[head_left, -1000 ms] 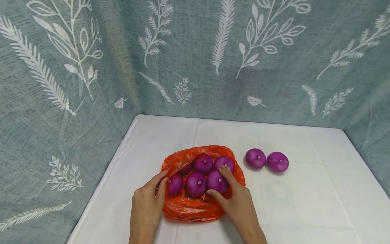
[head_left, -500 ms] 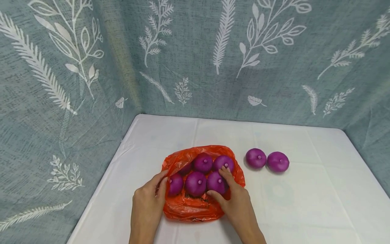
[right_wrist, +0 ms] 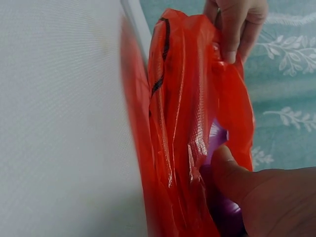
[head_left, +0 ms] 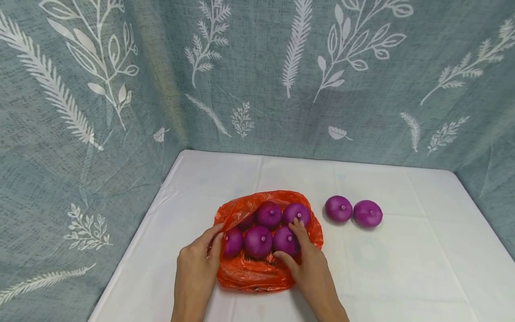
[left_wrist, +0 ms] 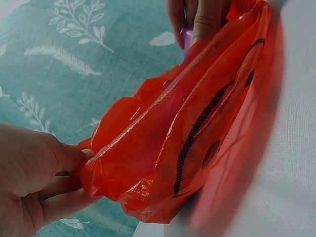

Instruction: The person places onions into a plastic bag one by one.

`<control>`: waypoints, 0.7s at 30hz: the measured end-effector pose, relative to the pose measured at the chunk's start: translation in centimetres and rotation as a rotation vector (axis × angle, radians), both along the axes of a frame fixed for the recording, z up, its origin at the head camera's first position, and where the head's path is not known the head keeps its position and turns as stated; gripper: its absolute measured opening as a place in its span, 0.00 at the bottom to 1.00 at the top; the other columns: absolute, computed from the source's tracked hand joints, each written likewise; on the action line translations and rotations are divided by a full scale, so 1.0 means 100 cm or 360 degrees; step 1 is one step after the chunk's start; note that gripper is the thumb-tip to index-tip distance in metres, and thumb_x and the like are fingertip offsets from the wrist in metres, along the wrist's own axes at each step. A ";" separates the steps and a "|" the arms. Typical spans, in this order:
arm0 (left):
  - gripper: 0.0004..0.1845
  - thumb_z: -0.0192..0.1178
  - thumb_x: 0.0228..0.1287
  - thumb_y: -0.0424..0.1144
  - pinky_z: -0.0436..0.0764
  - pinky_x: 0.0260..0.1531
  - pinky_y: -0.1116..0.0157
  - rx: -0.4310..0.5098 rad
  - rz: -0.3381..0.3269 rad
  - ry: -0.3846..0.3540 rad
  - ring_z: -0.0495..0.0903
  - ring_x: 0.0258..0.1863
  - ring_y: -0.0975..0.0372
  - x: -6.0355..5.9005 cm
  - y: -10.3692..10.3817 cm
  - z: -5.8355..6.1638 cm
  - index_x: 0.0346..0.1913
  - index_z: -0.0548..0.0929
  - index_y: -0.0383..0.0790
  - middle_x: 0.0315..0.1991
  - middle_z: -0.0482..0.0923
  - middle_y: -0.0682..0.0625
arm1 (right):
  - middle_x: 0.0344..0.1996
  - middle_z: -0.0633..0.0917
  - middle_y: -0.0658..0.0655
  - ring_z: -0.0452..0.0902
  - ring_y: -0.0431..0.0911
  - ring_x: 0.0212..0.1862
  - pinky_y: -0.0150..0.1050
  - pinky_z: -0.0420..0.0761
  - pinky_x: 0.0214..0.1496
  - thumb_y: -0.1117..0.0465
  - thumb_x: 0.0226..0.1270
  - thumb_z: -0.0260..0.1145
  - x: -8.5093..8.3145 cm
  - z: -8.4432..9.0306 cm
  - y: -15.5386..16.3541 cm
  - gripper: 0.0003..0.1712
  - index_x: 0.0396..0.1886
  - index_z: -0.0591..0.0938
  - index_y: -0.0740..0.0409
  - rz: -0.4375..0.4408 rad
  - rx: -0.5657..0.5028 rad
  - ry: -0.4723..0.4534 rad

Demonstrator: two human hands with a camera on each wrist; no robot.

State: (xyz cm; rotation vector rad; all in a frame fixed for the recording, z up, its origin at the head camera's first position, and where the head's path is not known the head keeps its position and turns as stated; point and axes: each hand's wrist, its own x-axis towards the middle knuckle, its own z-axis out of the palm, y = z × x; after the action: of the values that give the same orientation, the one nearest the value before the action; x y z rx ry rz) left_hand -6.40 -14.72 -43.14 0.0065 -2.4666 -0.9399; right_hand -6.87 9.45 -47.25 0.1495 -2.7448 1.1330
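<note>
An orange plastic bag (head_left: 251, 273) lies open on the white table (head_left: 402, 268) with several purple onions inside. My left hand (head_left: 215, 238) pinches the bag's left rim (left_wrist: 94, 173) between thumb and fingers. My right hand (head_left: 289, 240) reaches into the bag, thumb and fingers curled round the front right onion (head_left: 283, 239). In the right wrist view the thumb (right_wrist: 227, 168) presses on purple skin (right_wrist: 217, 136) behind the bag's film (right_wrist: 182, 113). Two more onions (head_left: 338, 208) (head_left: 367, 213) sit side by side on the table to the right of the bag.
A grey-green curtain (head_left: 257, 76) with white leaf prints walls in the table at the back and on both sides. The table's left edge (head_left: 132, 250) runs close to my left hand.
My right hand has drawn slightly left and closed a little tighter round the front right onion. My left hand and the bag have barely moved.
</note>
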 end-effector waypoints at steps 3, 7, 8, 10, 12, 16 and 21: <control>0.14 0.72 0.68 0.30 0.90 0.44 0.48 0.0003 0.0003 -0.0019 0.92 0.45 0.47 0.000 0.000 0.001 0.55 0.91 0.40 0.48 0.91 0.39 | 0.80 0.67 0.49 0.74 0.56 0.73 0.53 0.76 0.71 0.48 0.64 0.79 0.000 -0.001 -0.001 0.45 0.79 0.72 0.49 0.0012 0.0015 0.0018; 0.14 0.72 0.67 0.30 0.90 0.44 0.48 0.0000 0.0004 -0.0024 0.92 0.45 0.47 0.000 0.000 0.000 0.55 0.91 0.40 0.48 0.91 0.39 | 0.80 0.68 0.52 0.70 0.54 0.76 0.53 0.75 0.72 0.50 0.63 0.79 0.001 -0.002 -0.001 0.45 0.78 0.73 0.52 0.0023 0.0033 0.0025; 0.14 0.73 0.67 0.30 0.90 0.44 0.48 -0.0004 0.0004 -0.0021 0.92 0.45 0.47 0.000 0.001 0.000 0.55 0.91 0.39 0.47 0.91 0.39 | 0.80 0.68 0.52 0.69 0.54 0.77 0.53 0.75 0.72 0.50 0.63 0.80 0.001 -0.002 -0.001 0.45 0.78 0.73 0.52 0.0022 0.0036 0.0026; 0.14 0.73 0.67 0.30 0.90 0.43 0.48 -0.0012 0.0005 -0.0012 0.92 0.44 0.47 0.000 0.001 0.000 0.55 0.91 0.39 0.47 0.91 0.39 | 0.80 0.67 0.51 0.69 0.54 0.76 0.53 0.75 0.72 0.49 0.62 0.80 0.001 -0.001 -0.002 0.46 0.78 0.73 0.52 0.0018 0.0039 0.0018; 0.14 0.73 0.67 0.30 0.90 0.43 0.48 -0.0016 0.0005 0.0001 0.92 0.44 0.47 0.000 0.001 0.000 0.54 0.91 0.39 0.47 0.91 0.39 | 0.81 0.66 0.50 0.69 0.54 0.77 0.53 0.74 0.73 0.49 0.62 0.80 0.001 0.000 -0.002 0.46 0.78 0.72 0.51 0.0012 0.0032 0.0000; 0.14 0.73 0.67 0.30 0.90 0.42 0.47 -0.0015 0.0007 0.0017 0.92 0.44 0.47 0.001 0.001 0.000 0.54 0.91 0.39 0.46 0.91 0.39 | 0.81 0.65 0.48 0.71 0.55 0.75 0.54 0.74 0.73 0.46 0.63 0.79 0.002 0.003 0.000 0.47 0.80 0.71 0.48 0.0001 0.0024 -0.0026; 0.14 0.72 0.67 0.30 0.90 0.42 0.47 -0.0015 0.0006 0.0014 0.92 0.44 0.47 0.001 0.000 -0.001 0.54 0.91 0.40 0.47 0.91 0.39 | 0.79 0.70 0.50 0.76 0.58 0.71 0.56 0.76 0.71 0.46 0.65 0.79 0.002 0.010 0.006 0.45 0.79 0.71 0.45 -0.0029 -0.0010 0.0037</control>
State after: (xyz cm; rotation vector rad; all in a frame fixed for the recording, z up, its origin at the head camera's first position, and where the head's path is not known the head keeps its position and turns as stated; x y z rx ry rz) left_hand -6.28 -14.68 -43.21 0.0041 -2.4617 -0.9251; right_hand -6.71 10.08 -46.24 0.1354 -2.7164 1.1282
